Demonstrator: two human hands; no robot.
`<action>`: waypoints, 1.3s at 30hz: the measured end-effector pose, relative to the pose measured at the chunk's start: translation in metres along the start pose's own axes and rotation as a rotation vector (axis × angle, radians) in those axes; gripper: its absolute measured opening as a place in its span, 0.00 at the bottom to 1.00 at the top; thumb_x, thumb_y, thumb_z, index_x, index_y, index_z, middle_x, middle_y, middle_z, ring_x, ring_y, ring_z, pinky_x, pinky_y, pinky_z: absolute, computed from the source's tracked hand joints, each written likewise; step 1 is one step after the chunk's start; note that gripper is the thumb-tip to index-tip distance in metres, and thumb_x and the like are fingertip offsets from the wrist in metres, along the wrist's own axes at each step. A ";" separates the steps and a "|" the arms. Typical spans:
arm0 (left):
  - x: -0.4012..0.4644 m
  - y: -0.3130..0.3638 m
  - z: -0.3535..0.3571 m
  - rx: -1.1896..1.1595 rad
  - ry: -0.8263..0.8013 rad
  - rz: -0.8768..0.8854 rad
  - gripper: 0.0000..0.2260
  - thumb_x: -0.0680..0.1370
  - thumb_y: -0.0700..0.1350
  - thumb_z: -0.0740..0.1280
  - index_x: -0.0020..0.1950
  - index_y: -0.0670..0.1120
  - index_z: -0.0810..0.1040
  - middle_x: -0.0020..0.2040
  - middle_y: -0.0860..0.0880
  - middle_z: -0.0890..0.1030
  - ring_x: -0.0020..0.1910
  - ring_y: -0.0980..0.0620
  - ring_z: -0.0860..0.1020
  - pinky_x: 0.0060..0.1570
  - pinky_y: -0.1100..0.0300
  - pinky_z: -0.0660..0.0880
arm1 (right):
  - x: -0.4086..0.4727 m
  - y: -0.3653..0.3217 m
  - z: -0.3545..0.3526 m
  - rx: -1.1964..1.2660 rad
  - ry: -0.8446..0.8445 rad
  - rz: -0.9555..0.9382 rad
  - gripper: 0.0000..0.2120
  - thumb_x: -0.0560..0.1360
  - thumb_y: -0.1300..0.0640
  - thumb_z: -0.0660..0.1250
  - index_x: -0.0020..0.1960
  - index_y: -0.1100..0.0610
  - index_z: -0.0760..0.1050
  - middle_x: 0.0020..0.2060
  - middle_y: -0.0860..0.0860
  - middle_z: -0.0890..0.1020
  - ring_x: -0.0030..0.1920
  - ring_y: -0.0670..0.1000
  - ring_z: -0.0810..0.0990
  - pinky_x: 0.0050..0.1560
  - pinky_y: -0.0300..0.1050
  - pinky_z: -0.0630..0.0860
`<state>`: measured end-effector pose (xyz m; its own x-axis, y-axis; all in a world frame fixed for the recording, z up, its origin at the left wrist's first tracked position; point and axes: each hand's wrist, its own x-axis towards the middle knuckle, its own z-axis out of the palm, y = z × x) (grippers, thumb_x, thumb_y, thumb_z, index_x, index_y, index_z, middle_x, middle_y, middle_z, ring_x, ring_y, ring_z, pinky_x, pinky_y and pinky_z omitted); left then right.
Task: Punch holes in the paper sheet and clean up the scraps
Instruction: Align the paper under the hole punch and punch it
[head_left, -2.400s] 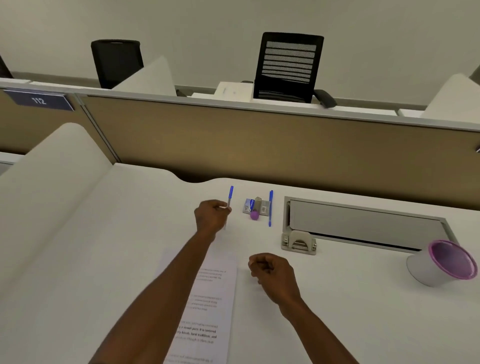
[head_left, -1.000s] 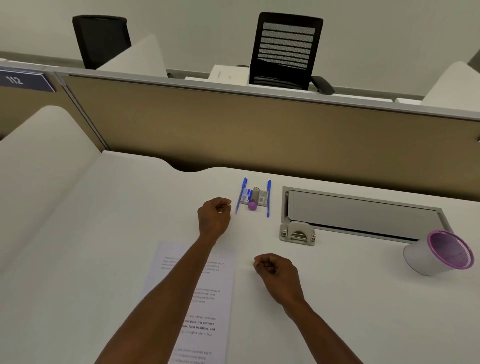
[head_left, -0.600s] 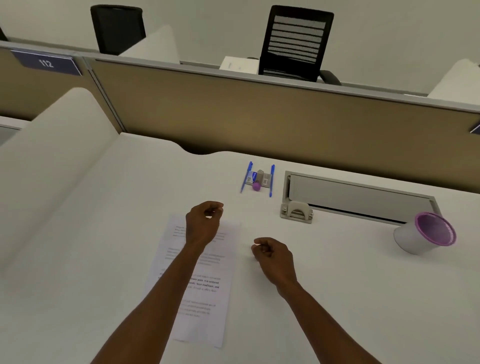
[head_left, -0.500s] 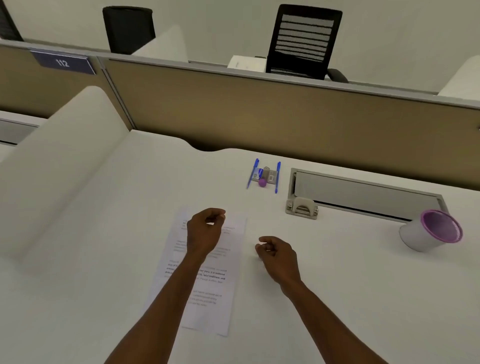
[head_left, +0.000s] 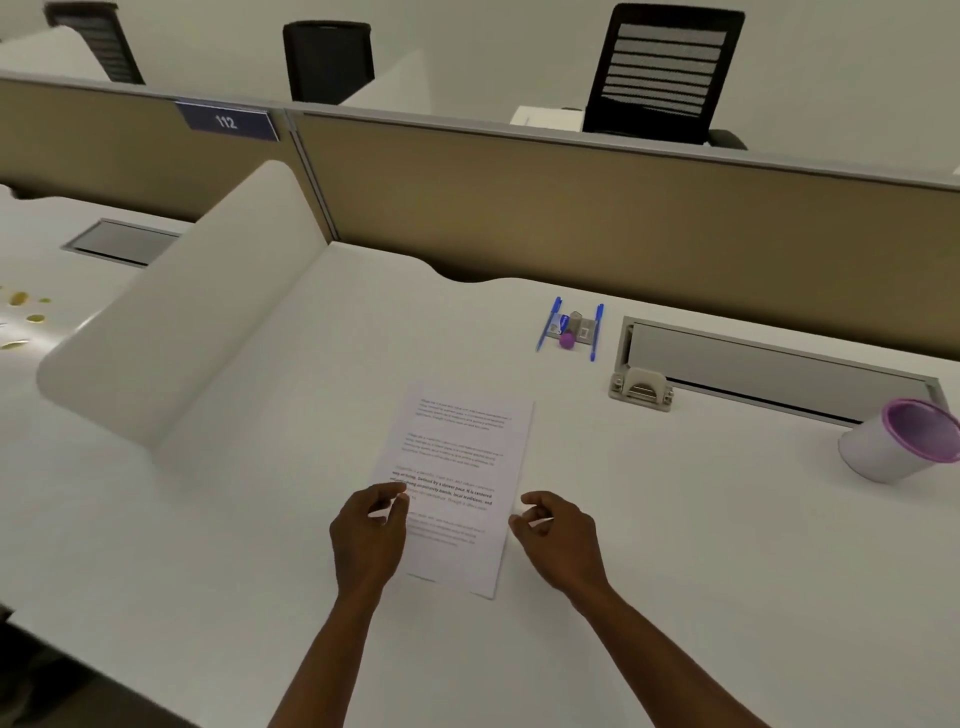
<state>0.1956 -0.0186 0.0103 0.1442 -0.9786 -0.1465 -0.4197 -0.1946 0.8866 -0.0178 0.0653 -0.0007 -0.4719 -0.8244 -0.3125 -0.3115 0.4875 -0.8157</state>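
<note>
A printed paper sheet (head_left: 460, 467) lies flat on the white desk (head_left: 675, 545) in front of me. My left hand (head_left: 370, 530) is at its left edge, thumb and forefinger pinched on the margin. My right hand (head_left: 560, 535) is at the right edge, fingers curled and pinching there. A beige hole punch (head_left: 640, 391) stands farther back to the right, apart from both hands. At the far right a white cup with a purple rim (head_left: 901, 441) lies tipped on its side. No scraps show on the desk.
Two blue pens (head_left: 549, 323), small boxes and a purple ball (head_left: 567, 341) sit behind the sheet. A grey cable-tray lid (head_left: 779, 364) runs behind the punch. A white curved divider (head_left: 182, 312) bounds the left, a tan partition (head_left: 571, 208) the back.
My left hand let go of a blue pen beside the small items and drew back. Both hands moved toward me and now sit at the sheet's two side edges.
</note>
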 end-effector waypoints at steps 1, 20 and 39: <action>0.001 -0.004 -0.003 0.013 0.019 -0.009 0.06 0.75 0.44 0.72 0.51 0.52 0.83 0.50 0.55 0.82 0.50 0.52 0.81 0.43 0.70 0.74 | -0.003 0.001 0.002 -0.025 -0.004 -0.005 0.16 0.71 0.49 0.74 0.57 0.50 0.79 0.44 0.43 0.82 0.42 0.43 0.82 0.52 0.46 0.80; 0.033 -0.022 -0.007 0.511 -0.043 -0.081 0.28 0.73 0.55 0.71 0.70 0.48 0.71 0.64 0.45 0.76 0.64 0.42 0.73 0.63 0.44 0.67 | 0.002 0.016 0.035 -0.521 -0.158 -0.237 0.26 0.74 0.48 0.69 0.71 0.49 0.71 0.57 0.47 0.72 0.55 0.50 0.78 0.54 0.40 0.73; 0.052 -0.014 -0.015 0.323 -0.153 -0.037 0.13 0.77 0.39 0.66 0.61 0.44 0.78 0.56 0.42 0.83 0.52 0.43 0.82 0.53 0.54 0.78 | 0.005 0.024 0.035 -0.495 -0.130 -0.288 0.24 0.74 0.47 0.69 0.69 0.48 0.72 0.55 0.47 0.73 0.52 0.48 0.77 0.50 0.37 0.70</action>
<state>0.2224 -0.0661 -0.0032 0.0388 -0.9645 -0.2614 -0.6818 -0.2168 0.6987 0.0013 0.0631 -0.0392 -0.2164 -0.9567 -0.1948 -0.7752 0.2897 -0.5613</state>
